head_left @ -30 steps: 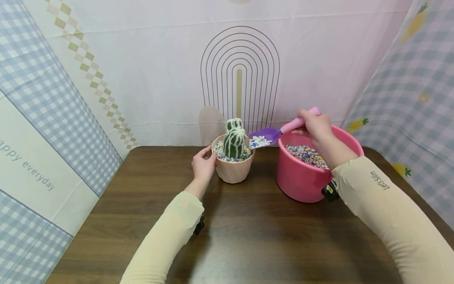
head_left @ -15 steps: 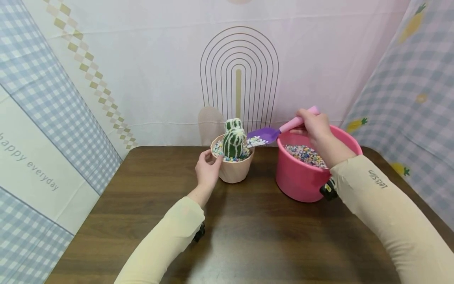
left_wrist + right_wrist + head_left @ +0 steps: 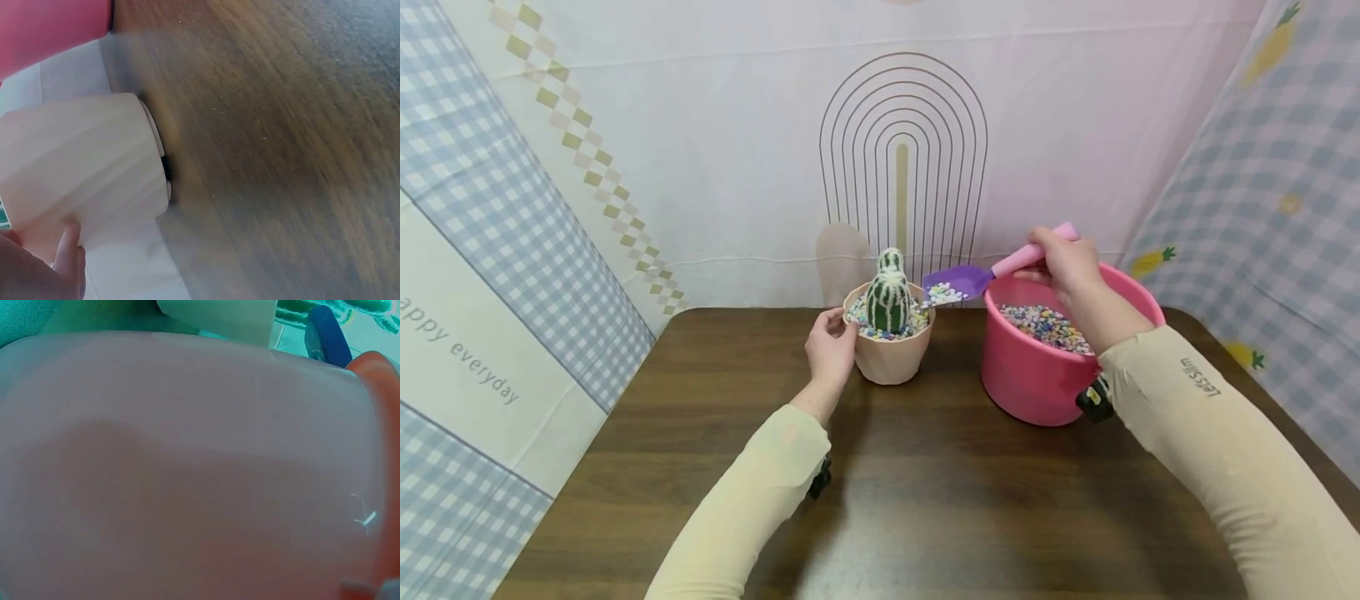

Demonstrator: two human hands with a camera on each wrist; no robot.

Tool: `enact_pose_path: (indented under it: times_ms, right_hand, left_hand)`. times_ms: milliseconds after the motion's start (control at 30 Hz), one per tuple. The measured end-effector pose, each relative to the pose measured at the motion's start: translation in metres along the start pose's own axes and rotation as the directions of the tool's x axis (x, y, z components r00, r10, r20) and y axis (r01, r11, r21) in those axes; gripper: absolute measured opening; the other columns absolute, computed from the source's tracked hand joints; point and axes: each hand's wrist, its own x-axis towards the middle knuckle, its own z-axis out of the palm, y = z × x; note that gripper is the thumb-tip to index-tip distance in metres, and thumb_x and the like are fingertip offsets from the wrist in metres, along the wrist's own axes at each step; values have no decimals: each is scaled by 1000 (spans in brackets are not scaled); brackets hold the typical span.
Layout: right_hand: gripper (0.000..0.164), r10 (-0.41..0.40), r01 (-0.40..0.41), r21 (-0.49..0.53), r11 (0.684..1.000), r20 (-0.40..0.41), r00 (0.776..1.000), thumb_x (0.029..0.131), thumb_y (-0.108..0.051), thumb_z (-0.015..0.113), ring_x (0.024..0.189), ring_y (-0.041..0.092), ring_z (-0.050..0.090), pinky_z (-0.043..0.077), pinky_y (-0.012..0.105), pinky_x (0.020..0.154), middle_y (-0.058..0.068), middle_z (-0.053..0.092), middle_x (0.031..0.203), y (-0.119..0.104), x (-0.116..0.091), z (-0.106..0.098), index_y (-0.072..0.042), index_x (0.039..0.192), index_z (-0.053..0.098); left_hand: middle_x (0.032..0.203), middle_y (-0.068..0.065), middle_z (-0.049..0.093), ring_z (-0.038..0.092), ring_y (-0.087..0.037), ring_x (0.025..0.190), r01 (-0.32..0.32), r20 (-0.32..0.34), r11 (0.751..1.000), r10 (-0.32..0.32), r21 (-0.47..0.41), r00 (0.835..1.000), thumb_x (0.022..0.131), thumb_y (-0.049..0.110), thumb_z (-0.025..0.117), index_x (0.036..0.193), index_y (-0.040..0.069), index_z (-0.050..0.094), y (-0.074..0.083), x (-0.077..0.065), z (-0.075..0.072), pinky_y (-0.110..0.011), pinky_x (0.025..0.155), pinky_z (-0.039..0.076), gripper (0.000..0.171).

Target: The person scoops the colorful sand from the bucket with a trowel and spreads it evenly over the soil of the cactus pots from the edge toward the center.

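Observation:
My left hand (image 3: 829, 354) pinches the left side of a pale peach flowerpot (image 3: 891, 362) at its rim. A fingertip rests against the pot's wall (image 3: 81, 162) in the left wrist view. In the pot, a green knitted cactus (image 3: 887, 304) with white stripes stands amid multicoloured pebbles (image 3: 917, 325). My right hand (image 3: 1067, 267) grips the pink handle of a toy shovel (image 3: 973, 279). Its purple blade carries mostly white pebbles (image 3: 945, 293), with the tip at the pot's right rim. The right wrist view is filled mostly by the pink bucket's wall (image 3: 187, 425).
Right of the pot stands a pink bucket (image 3: 1033, 383), partly filled with multicoloured pebbles (image 3: 1048, 327), under my right forearm. Both stand on a dark wooden table (image 3: 925, 517). A printed cloth (image 3: 737, 167) hangs behind it, with checked cloth at both sides.
My left fingers shifted forward along the pot, then back to its left rim. The pot and cactus have turned a little. The shovel stays by the right rim with pebbles on its blade.

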Motion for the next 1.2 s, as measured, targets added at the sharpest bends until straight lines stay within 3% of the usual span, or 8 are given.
enact_pose_path:
  times_ms: [133,267,500,767,900,1200]
  right_hand:
    - [9,-2,1,-39,999,-24,1000,100,-14,54,55,9,73,62,21,61,-2,73,59,0,0,2,-5,97,56]
    - [12,-19,19,-27,999,-6,1000,99,-12,53,55,11,73,62,22,60,0,73,59,0,-1,5,-5,89,58]
    - [28,-17,17,-27,999,20,1000,99,-10,51,57,12,74,62,23,61,3,74,60,0,-2,3,-9,75,64]
    - [8,-36,35,-34,999,-32,999,97,-11,55,51,9,71,61,22,57,-2,71,56,-2,1,7,-5,92,55]
    - [14,-62,59,-45,997,-62,996,95,-11,57,48,9,68,60,21,54,-4,67,56,-2,2,11,-3,99,47]
    - [9,-129,112,-213,971,-64,990,94,-13,56,48,7,69,60,20,56,-5,68,51,-2,5,16,-7,87,56]
  left_hand:
    - [128,-24,71,68,-34,118,24,15,1000,-24,3,1000,99,8,63,129,-2,67,1,4,-1,-36,92,62,32]
    - [129,-23,72,70,-34,112,35,25,999,-35,-9,999,100,8,63,130,-2,68,1,9,-4,-29,78,62,32]
    - [127,-23,73,70,-35,120,-25,13,1000,24,18,1000,99,13,69,127,-4,70,-3,5,-7,-43,101,59,33]
    - [135,-24,69,67,-35,127,-20,60,999,22,-32,998,98,12,69,138,-5,64,-4,2,-8,-43,105,57,43]
    - [137,-24,68,66,-34,129,12,69,1000,-11,-18,998,100,11,67,140,-4,63,-3,7,-9,-43,106,56,43]
    - [138,-23,67,65,-33,130,35,84,998,-32,-44,996,99,8,67,141,-5,62,-3,9,-7,-44,106,56,44]
